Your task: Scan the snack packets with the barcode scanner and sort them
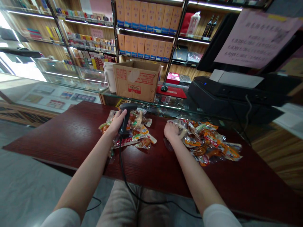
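Observation:
My left hand is wrapped round the handle of a black barcode scanner, whose head points away over a pile of clear snack packets. Its black cable trails back toward me over the table edge. My right hand is closed on the near edge of a second, larger pile of snack packets to the right; its fingers grip a packet, mostly hidden from me.
Both piles lie on a dark red wooden table. Behind it stand a glass counter, an open cardboard box, a white cup stack, and a black register. Stocked shelves fill the back.

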Available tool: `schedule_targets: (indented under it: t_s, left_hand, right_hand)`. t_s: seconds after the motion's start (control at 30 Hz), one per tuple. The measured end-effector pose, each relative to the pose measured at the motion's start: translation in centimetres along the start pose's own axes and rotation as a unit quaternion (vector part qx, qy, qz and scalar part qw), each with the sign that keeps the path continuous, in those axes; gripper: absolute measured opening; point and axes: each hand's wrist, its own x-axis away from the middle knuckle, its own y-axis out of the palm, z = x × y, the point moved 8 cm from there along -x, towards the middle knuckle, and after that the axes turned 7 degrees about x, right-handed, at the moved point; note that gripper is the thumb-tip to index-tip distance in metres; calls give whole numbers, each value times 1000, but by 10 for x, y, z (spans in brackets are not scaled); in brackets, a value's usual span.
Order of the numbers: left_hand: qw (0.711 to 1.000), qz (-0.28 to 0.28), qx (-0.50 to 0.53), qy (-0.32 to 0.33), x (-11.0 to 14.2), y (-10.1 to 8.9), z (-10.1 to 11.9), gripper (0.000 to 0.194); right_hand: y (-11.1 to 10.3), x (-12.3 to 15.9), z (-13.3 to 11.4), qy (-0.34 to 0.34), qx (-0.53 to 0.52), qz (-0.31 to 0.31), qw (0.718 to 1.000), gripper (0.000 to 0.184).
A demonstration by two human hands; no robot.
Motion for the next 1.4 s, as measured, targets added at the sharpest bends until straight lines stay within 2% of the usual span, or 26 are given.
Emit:
schedule_targets:
  t_s: [0.07, 0.13, 0.2, 0.3, 0.37, 0.43, 0.57, 0.7, 0.77, 0.87, 0.97, 1.03, 1.1, 1.2, 1.27, 1.4]
  left_hand:
    - [1000, 2, 5, 1, -2, -3, 0, 40]
    - [1000, 5, 10, 6, -3, -6, 1, 41]
    - [1000, 4, 17, 10, -3, -7, 1, 41]
    - [1000, -3, 22, 9, -3, -7, -1, 41]
    - [1000, -5, 25, 10, -4, -8, -3, 42]
    - [1000, -4, 27, 11, -6, -9, -5, 43]
    - [1000, 3, 19, 8, -8, -11, -8, 41]
    - [1000, -7, 16, 10, -4, -6, -6, 40]
    - [1000, -22, 18, 4, -1, 0, -6, 40]
    - [998, -53, 28, -14, 4, 10, -9, 43]
    - [995, -87, 44, -33, 9, 21, -14, 42]
    - [992, -104, 49, -49, 13, 27, -17, 42]
    - [989, -120, 41, -73, 18, 32, -21, 46]
    - [985, -145, 15, -95, 24, 39, -24, 51]
    - [981, -161, -4, -104, 27, 42, -25, 50]
    - [975, -184, -28, -124, 31, 48, -29, 47]
  right_hand:
    - [-5, -1, 1, -6, -5, 20, 1000, 37]
    - [-11, -4, -12, -48, -58, 47, 996, 34]
    - [-14, -11, -33, -97, -163, 55, 980, 42]
    - [-9, -26, -65, -121, -296, 14, 947, 61]
    - [-3, -36, -81, -113, -296, -15, 948, 68]
    - [2, -43, -88, -99, -249, -32, 963, 64]
    - [5, -50, -78, -84, -205, -37, 974, 45]
    - [7, -49, -44, -34, -270, -8, 962, 33]
    - [12, -44, -23, 2, -347, 0, 938, 33]
    - [19, -32, 4, 25, -488, 19, 872, 41]
    - [12, -19, 18, -20, -595, 62, 801, 51]
    - [3, -11, 20, -61, -625, 83, 774, 56]
    - [-3, -5, 18, -83, -619, 85, 776, 58]
    - [-9, 1, 13, -88, -568, 97, 813, 56]
    - [-16, 5, 11, -89, -525, 126, 837, 53]
    - [-28, 15, 5, -94, -464, 173, 864, 48]
